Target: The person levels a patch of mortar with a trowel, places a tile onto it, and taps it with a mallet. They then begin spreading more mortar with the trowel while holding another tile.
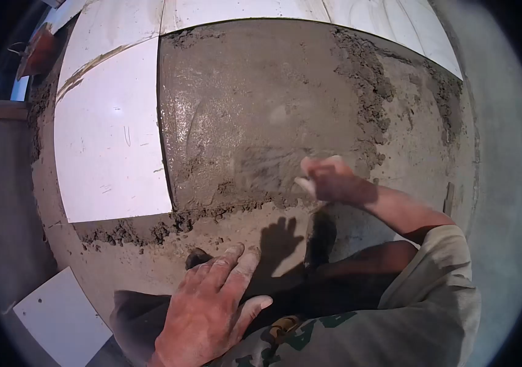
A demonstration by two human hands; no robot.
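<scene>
My right hand (328, 178) is closed, its fingers wrapped round what looks like a trowel (268, 168). Motion smears the trowel's grey blade, which lies over the wet mortar bed (261, 98), close to its near edge; the handle is hidden in my fist. Low in the view, my left hand (212, 303) hovers in front of my lap, fingers stretched out and holding nothing. A white tile (114, 128) borders the mortar on the left, and more white tiles (242, 9) run along its far side.
Crumbly mortar (365, 92) is heaped along the bed's right side, and clumps (163, 231) line the near edge. A loose white tile piece (62, 315) lies at lower left. A reddish-brown container (39, 49) with a wire handle stands at upper left.
</scene>
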